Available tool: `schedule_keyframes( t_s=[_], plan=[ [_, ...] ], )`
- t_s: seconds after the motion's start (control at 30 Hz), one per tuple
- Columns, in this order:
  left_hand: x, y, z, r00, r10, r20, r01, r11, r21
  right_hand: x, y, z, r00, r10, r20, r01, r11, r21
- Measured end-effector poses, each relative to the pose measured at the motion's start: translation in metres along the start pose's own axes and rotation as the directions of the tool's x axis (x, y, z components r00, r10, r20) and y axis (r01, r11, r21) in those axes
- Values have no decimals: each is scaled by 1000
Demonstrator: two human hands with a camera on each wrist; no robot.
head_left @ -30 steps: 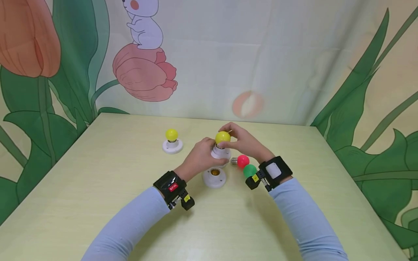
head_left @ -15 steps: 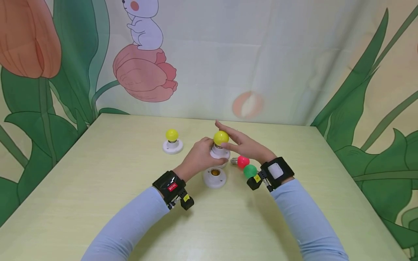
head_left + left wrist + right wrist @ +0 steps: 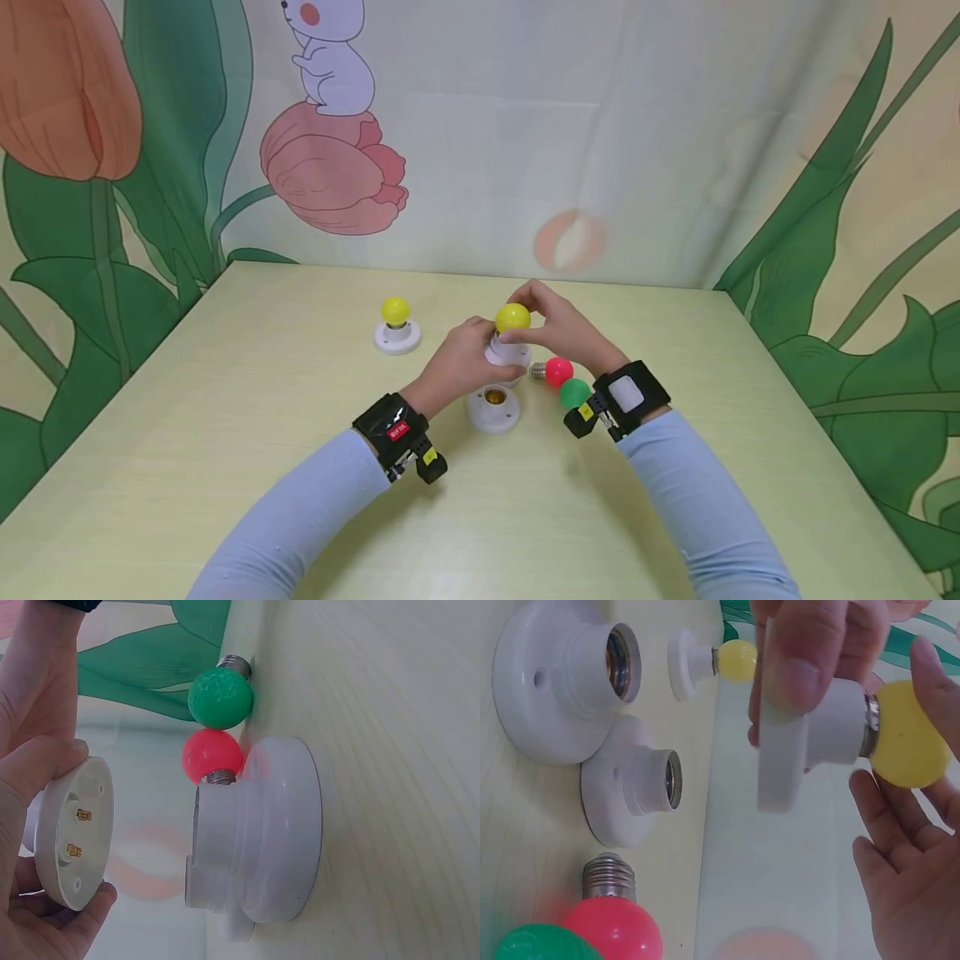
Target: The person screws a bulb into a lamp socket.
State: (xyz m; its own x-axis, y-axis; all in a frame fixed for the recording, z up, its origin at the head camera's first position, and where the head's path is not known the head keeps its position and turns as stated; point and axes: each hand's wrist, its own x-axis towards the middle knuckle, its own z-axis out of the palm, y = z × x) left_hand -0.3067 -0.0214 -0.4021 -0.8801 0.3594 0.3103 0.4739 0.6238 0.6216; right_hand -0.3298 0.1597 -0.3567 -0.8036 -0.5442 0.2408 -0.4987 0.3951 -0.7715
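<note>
My left hand [image 3: 468, 354] grips a white round lamp holder [image 3: 90, 840] by its base, raised above the table. Two brass contacts show on its underside in the left wrist view. A yellow light bulb [image 3: 907, 735] sits in the holder's socket, with a strip of its metal screw cap visible. Around this bulb curl the thumb and fingers of my right hand [image 3: 558, 325]. Below my hands on the table stands a lamp holder with a bare socket [image 3: 493, 410], and a second bare lamp holder [image 3: 626, 780] is close beside it.
A red bulb [image 3: 558, 372] and a green bulb [image 3: 575, 392] lie on the table, right of the bare holders. Farther back at left, another yellow bulb [image 3: 395, 311] stands in its own white holder [image 3: 397, 340]. A printed cloth [image 3: 480, 167] hangs behind the table.
Half a second ago my right fingers were straightened beside the yellow bulb; now they curl round it again. The held lamp holder has shifted slightly right. The things on the table have stayed put.
</note>
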Motion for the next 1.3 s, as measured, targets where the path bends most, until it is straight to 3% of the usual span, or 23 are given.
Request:
schedule_keyframes(
  t_s=[0.17,0.37,0.53,0.67,0.77,0.9,1.07,1.17,1.3],
  plan=[
    [0,1,2,1000,15,-2,-15,1000,15,2,2,3,998,38,-53,-39,999,-20],
    [0,1,1,1000,17,2,-17,1000,13,2,4,3,998,44,-36,-45,999,-28],
    [0,0,1,1000,8,5,-8,1000,4,0,7,0,996,-19,91,13,997,70],
    [0,-1,0,1000,5,5,-5,1000,1,-4,2,-3,970,-128,207,84,975,207],
    [0,-1,1,1000,2,6,-2,1000,-1,-7,-8,-5,959,-163,232,103,963,250],
    [0,0,1,1000,-1,12,1,1000,7,-10,-13,-6,967,-149,207,98,966,239],
    [1,1,2,1000,-1,11,1,1000,4,-4,5,-1,998,-25,61,13,983,185],
    [0,2,4,1000,7,10,-7,1000,-1,-1,11,2,999,22,-23,-19,989,144],
    [0,3,5,1000,24,9,-24,1000,2,0,10,5,998,34,-50,-28,994,108]
  ],
)
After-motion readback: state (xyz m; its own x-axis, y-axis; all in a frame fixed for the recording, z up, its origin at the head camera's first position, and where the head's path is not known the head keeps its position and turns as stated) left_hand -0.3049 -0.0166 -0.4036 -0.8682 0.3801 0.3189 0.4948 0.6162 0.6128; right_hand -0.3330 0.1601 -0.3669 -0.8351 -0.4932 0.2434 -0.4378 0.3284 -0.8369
